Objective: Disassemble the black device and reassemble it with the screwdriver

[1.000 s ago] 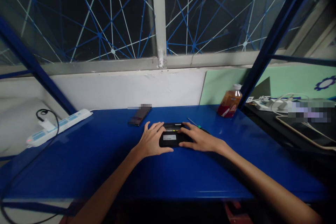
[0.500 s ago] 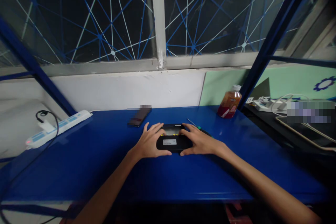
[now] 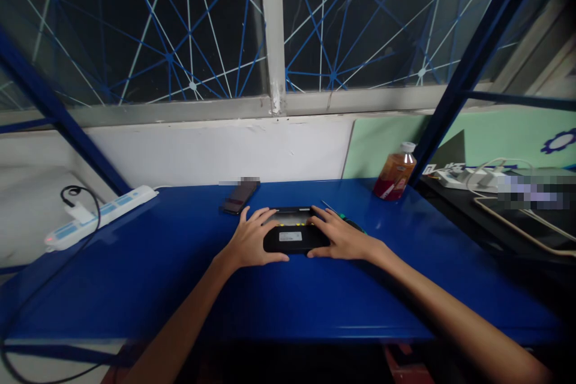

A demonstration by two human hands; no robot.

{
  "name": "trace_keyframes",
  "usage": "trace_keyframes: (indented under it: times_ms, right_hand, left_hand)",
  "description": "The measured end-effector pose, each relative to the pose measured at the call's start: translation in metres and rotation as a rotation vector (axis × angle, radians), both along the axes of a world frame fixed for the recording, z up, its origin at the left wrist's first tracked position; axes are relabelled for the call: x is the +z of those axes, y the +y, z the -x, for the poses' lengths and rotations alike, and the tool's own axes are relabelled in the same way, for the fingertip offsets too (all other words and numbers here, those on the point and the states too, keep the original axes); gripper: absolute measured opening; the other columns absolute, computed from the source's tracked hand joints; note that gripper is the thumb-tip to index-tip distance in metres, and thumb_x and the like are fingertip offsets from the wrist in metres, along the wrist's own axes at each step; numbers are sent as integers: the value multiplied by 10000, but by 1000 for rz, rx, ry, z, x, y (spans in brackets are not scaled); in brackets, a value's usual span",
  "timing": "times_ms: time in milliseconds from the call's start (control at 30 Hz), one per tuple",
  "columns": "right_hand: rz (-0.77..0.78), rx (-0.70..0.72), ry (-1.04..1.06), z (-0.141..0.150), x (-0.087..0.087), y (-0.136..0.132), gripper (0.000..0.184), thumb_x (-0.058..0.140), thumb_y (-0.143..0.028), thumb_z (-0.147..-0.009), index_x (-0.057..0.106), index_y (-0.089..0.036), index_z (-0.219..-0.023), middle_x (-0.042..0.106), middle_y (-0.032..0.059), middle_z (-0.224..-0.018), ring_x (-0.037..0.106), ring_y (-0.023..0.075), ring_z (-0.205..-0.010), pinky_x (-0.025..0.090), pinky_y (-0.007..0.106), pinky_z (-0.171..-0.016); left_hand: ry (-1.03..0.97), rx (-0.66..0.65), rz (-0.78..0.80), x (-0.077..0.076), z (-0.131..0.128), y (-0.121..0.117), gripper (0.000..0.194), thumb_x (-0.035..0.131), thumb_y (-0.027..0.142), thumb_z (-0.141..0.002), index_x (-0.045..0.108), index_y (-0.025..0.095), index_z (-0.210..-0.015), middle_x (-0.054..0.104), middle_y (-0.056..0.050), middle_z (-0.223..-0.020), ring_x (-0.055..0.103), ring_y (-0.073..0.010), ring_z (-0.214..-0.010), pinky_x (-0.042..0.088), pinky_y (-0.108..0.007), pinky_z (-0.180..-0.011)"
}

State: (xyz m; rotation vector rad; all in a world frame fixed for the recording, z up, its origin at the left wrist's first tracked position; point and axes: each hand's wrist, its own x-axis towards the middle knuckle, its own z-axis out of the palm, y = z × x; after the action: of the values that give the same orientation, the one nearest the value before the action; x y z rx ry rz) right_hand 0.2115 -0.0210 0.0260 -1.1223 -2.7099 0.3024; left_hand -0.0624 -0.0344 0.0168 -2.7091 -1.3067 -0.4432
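Between my two hands sits a flat black device (image 3: 292, 245) with a white label, a grey recess behind the label and small yellow spots along the recess edge. My left hand (image 3: 253, 239) grips its left end, thumb along the front edge and fingers over the far side. At the right end, my right hand (image 3: 342, 236) holds it in the same way, fingertips reaching toward the recess. Partly behind my right hand lies a screwdriver (image 3: 346, 219) with a green and black handle and a thin shaft. The device's exact kind cannot be made out.
A dark phone (image 3: 242, 195) lies at the back of the blue table (image 3: 288, 306). To the left is a white power strip (image 3: 103, 216) with a black cable. A drink bottle (image 3: 396, 174) stands at the back right, beside a black side surface with cables (image 3: 499, 216).
The device and both hands sit slightly higher in the picture, along with a small shift of the whole view. Both hands keep their hold on the device.
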Motion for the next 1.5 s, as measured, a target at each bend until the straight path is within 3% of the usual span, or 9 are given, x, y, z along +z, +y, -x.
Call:
trace_keyframes:
  times_ms: [333,533,667,767,933,1100,1267,1500]
  right_hand:
    - [-27,73,61,-1,-6,6,691,608,-617,-785,476,-138,-1266,345,220,-1477,231,372,-1410,144,607,-1128]
    - [52,74,79,-2,-2,5,780,701,-669,-647,547,-131,-1191,452,206,-1406,217,401,-1408,151,599,-1125]
    - [38,63,93,-1,0,5,761,717,-659,-632,584,-128,-1161,467,207,-1402,232,400,-1405,122,611,-1128]
    - [45,85,124,-2,4,4,707,686,-656,-678,613,-140,-1156,447,189,-1435,212,374,-1419,94,609,-1135]
    - [98,124,157,-4,12,2,525,544,-607,-843,655,-168,-1108,443,133,-1458,204,315,-1433,70,583,-1152]
    - [19,93,235,-2,12,2,375,453,-492,-944,688,-208,-1008,535,92,-1372,324,286,-1387,195,564,-1129]
    - [-160,79,332,-1,9,3,370,597,-494,-864,655,-165,-1024,629,109,-1069,582,243,-1044,456,439,-934]
    - [-274,60,324,-3,3,7,318,534,-406,-926,631,-156,-1097,636,112,-1002,597,225,-919,495,390,-801]
  left_hand:
    - [16,-15,20,-4,3,1,798,567,782,-677,523,206,-1228,427,-184,-1446,357,-406,-1342,171,-712,-1046]
    - [1,-22,103,-4,4,1,847,574,824,-617,544,221,-1210,380,-172,-1477,305,-430,-1359,145,-705,-1054]
    - [-26,-39,121,3,8,1,868,657,789,-560,540,252,-1231,438,-145,-1426,314,-434,-1340,91,-708,-1063]
    - [-54,-53,111,13,13,-1,755,726,713,-562,585,269,-1157,493,-116,-1355,338,-411,-1322,95,-684,-1079]
    - [-74,-71,107,25,17,-3,398,757,532,-684,675,275,-975,589,-60,-1184,457,-328,-1230,164,-624,-1084]
    - [-181,-76,77,24,20,1,239,745,450,-748,708,291,-922,684,-6,-964,569,-257,-1100,285,-526,-1043]
    - [-274,-50,15,21,22,5,244,752,433,-744,718,284,-935,720,-9,-968,620,-244,-1021,350,-490,-983]
    - [-361,-58,-142,22,23,7,180,729,365,-782,716,262,-929,733,-13,-927,635,-229,-973,393,-452,-927]
